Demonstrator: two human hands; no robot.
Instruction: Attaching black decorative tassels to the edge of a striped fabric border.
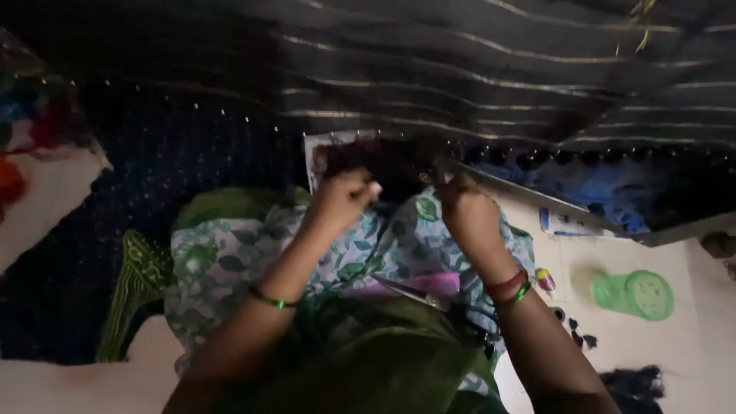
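Across the top of the view hangs a dark striped cloth [491,69] with thin pale lines; its lower edge carries a row of dark tassels [552,157]. Below it, on the lap, lies a leaf-print cloth [230,253] in white and green, with plain green fabric [368,360] nearer the camera. Pale floor [690,353] shows at right. Left hand [343,201] and right hand [466,208] are both raised to the edge of a dark red-brown piece [368,157] just under the striped cloth. Left fingers [366,189] curled, pinched tight on that edge; right fingers closed too, but what they grip is too dim to tell. Scissors [414,293] rest on the lap, between the forearms, untouched. Green cup [636,294] lies on its side on the floor, well right of the hands. Green bangle [270,300] on left wrist.
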